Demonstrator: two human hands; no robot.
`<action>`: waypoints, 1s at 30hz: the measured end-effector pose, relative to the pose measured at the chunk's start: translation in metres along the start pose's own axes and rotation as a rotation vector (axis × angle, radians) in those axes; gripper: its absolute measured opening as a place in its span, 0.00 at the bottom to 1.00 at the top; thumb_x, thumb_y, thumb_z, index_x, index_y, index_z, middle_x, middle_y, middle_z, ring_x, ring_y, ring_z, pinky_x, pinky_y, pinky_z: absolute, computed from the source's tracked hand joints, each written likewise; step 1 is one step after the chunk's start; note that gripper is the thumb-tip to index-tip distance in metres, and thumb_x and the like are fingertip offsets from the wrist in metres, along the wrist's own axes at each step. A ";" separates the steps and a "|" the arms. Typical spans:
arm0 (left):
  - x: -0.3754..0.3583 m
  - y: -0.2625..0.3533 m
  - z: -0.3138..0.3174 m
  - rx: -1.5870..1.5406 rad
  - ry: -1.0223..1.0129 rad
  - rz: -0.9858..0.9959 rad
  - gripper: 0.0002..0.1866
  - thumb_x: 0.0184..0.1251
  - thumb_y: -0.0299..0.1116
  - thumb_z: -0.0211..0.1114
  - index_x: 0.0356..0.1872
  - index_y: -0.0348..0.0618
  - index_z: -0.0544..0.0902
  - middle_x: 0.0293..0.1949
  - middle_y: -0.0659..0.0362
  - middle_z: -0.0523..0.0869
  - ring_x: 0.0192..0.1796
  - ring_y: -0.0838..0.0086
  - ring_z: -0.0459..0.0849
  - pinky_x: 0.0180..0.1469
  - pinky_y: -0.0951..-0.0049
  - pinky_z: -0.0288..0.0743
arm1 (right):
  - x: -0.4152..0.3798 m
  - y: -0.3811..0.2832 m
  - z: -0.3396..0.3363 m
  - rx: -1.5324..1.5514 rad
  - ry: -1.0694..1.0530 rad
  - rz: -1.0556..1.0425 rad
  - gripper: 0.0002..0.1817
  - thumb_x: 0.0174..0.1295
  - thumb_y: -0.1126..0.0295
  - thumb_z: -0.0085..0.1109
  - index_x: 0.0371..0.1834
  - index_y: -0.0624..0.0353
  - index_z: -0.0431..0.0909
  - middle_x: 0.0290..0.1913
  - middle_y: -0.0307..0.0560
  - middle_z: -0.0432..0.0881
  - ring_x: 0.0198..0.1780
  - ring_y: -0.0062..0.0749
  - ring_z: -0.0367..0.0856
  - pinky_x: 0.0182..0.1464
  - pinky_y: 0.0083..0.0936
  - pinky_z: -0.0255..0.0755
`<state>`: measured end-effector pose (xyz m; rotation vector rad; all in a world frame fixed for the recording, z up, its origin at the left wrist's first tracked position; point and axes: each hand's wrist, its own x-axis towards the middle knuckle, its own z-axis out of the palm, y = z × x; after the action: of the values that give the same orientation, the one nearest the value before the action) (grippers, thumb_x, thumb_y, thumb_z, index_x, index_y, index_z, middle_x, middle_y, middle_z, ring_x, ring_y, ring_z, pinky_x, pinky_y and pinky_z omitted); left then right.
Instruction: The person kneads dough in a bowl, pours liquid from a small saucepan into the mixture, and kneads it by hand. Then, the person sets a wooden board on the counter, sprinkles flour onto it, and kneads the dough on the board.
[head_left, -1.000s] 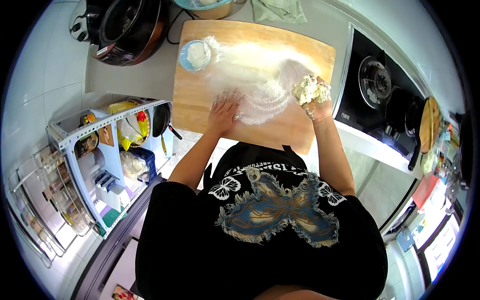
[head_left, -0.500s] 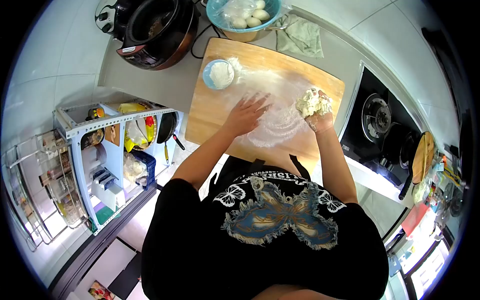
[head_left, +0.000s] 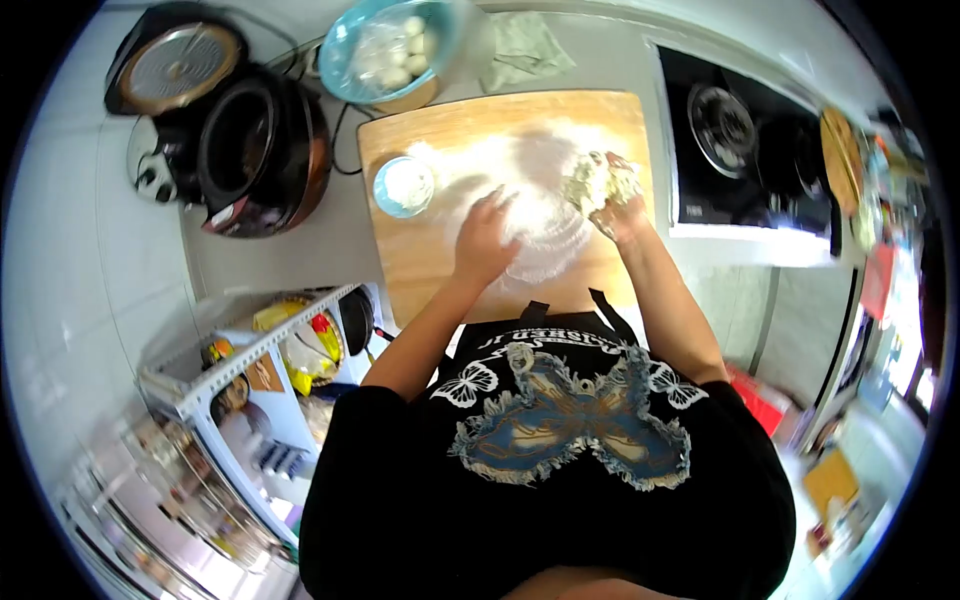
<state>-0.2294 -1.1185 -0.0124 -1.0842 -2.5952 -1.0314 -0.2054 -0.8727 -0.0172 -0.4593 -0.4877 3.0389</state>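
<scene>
Shaggy pale dough (head_left: pixel 592 184) is gripped in my right hand (head_left: pixel 622 218), over the right part of a wooden board (head_left: pixel 420 270). Bits of dough cling to the fingers. My left hand (head_left: pixel 484 243) is over the middle of the board, thumb and fingers apart, with nothing visible in it. Loose white flour (head_left: pixel 548 238) is smeared across the wood between both hands. At the board's left side stands a small blue bowl (head_left: pixel 381 190) of flour.
Beyond the board are a blue basin (head_left: pixel 340 45) with eggs and a plastic bag, and a green cloth (head_left: pixel 525 50). An open black cooker (head_left: pixel 300 150) stands left. A gas stove (head_left: pixel 700 200) is at right, and a shelf rack (head_left: pixel 225 375) at lower left.
The camera view has turned, so the board and counter appear rotated. My left hand's fingers look less flat and spread than before. The dough stays in my right hand.
</scene>
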 end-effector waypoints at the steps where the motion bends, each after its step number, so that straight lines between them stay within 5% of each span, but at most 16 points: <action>1: -0.006 -0.018 0.007 -0.178 -0.013 -0.108 0.27 0.59 0.35 0.60 0.63 0.47 0.71 0.64 0.49 0.70 0.65 0.59 0.68 0.67 0.62 0.60 | -0.007 0.009 0.007 0.014 -0.010 0.050 0.19 0.66 0.55 0.43 0.48 0.55 0.75 0.42 0.45 0.82 0.41 0.41 0.82 0.50 0.43 0.77; 2: -0.006 -0.039 0.020 -0.355 -0.038 -0.206 0.25 0.65 0.42 0.57 0.62 0.46 0.71 0.64 0.50 0.69 0.66 0.59 0.67 0.68 0.62 0.59 | -0.012 0.012 0.014 0.029 -0.024 0.079 0.21 0.67 0.54 0.41 0.48 0.57 0.75 0.42 0.48 0.82 0.40 0.43 0.82 0.51 0.43 0.77; 5: 0.004 -0.039 0.027 -1.640 -0.111 -0.925 0.29 0.70 0.53 0.47 0.63 0.44 0.69 0.63 0.54 0.71 0.66 0.61 0.68 0.68 0.59 0.58 | -0.007 0.035 0.008 0.199 -0.079 0.092 0.21 0.66 0.54 0.42 0.46 0.59 0.77 0.43 0.51 0.83 0.42 0.44 0.82 0.49 0.43 0.77; 6: 0.010 -0.024 0.022 -1.917 -0.116 -1.190 0.31 0.70 0.55 0.44 0.64 0.43 0.68 0.63 0.55 0.72 0.65 0.62 0.68 0.68 0.58 0.57 | -0.017 0.040 0.025 0.147 -0.129 0.089 0.18 0.64 0.56 0.45 0.43 0.57 0.78 0.41 0.50 0.83 0.41 0.43 0.82 0.47 0.42 0.77; 7: 0.021 -0.009 0.022 -1.920 -0.227 -1.231 0.31 0.70 0.55 0.44 0.64 0.43 0.68 0.63 0.55 0.72 0.65 0.62 0.68 0.68 0.58 0.57 | -0.020 0.044 0.042 0.161 -0.038 0.042 0.17 0.64 0.57 0.46 0.42 0.56 0.78 0.40 0.49 0.83 0.40 0.43 0.82 0.46 0.41 0.77; 8: 0.025 0.015 0.022 -2.017 -0.268 -1.117 0.30 0.70 0.54 0.44 0.63 0.42 0.69 0.62 0.54 0.73 0.65 0.61 0.68 0.69 0.57 0.57 | -0.029 0.045 0.050 0.175 0.001 0.011 0.15 0.63 0.57 0.47 0.41 0.55 0.78 0.38 0.48 0.83 0.39 0.42 0.82 0.45 0.40 0.77; 10: 0.044 0.046 0.029 -2.109 -0.351 -1.006 0.29 0.70 0.52 0.45 0.62 0.40 0.69 0.61 0.53 0.73 0.65 0.60 0.68 0.69 0.55 0.56 | -0.025 0.051 0.046 0.395 -0.385 0.053 0.12 0.63 0.60 0.47 0.37 0.54 0.79 0.36 0.46 0.82 0.38 0.41 0.81 0.45 0.38 0.77; 12: 0.058 0.088 0.042 -2.170 -0.369 -0.548 0.25 0.71 0.45 0.43 0.62 0.40 0.69 0.61 0.52 0.73 0.68 0.54 0.61 0.74 0.51 0.47 | -0.042 0.056 0.052 0.314 -0.234 -0.133 0.13 0.64 0.60 0.47 0.35 0.54 0.79 0.37 0.45 0.83 0.37 0.40 0.81 0.44 0.37 0.77; 14: 0.082 0.100 0.026 -2.329 -0.347 -0.652 0.25 0.70 0.44 0.43 0.61 0.39 0.69 0.61 0.50 0.72 0.68 0.53 0.61 0.73 0.52 0.47 | -0.014 0.073 0.083 0.953 0.060 -0.323 0.14 0.65 0.58 0.46 0.34 0.53 0.79 0.36 0.45 0.83 0.37 0.39 0.81 0.43 0.37 0.77; 15: 0.085 0.107 0.026 -2.333 -0.360 -0.667 0.25 0.70 0.44 0.43 0.61 0.38 0.68 0.61 0.50 0.72 0.68 0.53 0.61 0.73 0.53 0.47 | -0.017 0.061 0.070 0.642 -0.047 -0.224 0.18 0.66 0.54 0.43 0.34 0.53 0.80 0.35 0.44 0.83 0.36 0.39 0.81 0.44 0.37 0.77; 18: 0.080 0.150 0.050 -2.267 -0.450 -0.674 0.27 0.70 0.45 0.43 0.62 0.36 0.67 0.63 0.48 0.70 0.68 0.54 0.61 0.74 0.54 0.47 | -0.065 0.010 0.039 0.569 -0.278 -0.167 0.20 0.68 0.52 0.41 0.35 0.53 0.80 0.35 0.43 0.83 0.38 0.38 0.81 0.45 0.37 0.77; 22: 0.082 0.216 0.089 -2.253 -0.568 -0.694 0.28 0.70 0.45 0.43 0.63 0.34 0.66 0.65 0.46 0.67 0.68 0.54 0.62 0.74 0.56 0.47 | -0.116 -0.034 0.032 0.762 -0.414 -0.446 0.21 0.68 0.50 0.42 0.34 0.52 0.80 0.34 0.43 0.83 0.38 0.38 0.82 0.45 0.37 0.77; 25: 0.066 0.283 0.137 -2.338 -0.651 -0.705 0.30 0.69 0.48 0.45 0.63 0.33 0.65 0.65 0.44 0.66 0.68 0.53 0.61 0.74 0.55 0.47 | -0.185 -0.078 0.036 1.223 -0.063 -0.862 0.18 0.67 0.51 0.45 0.35 0.52 0.79 0.35 0.44 0.83 0.38 0.38 0.82 0.45 0.37 0.78; 30: 0.061 0.420 0.232 -2.220 -0.817 -0.772 0.38 0.64 0.56 0.51 0.66 0.33 0.62 0.68 0.44 0.62 0.71 0.53 0.57 0.74 0.55 0.46 | -0.284 -0.202 -0.064 0.947 -0.141 -0.777 0.14 0.66 0.54 0.48 0.37 0.50 0.79 0.36 0.41 0.83 0.42 0.36 0.81 0.48 0.35 0.77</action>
<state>0.0377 -0.7225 0.0630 -0.1820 -0.6970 -4.5025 0.0819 -0.6831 0.0678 0.0195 0.6280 2.1792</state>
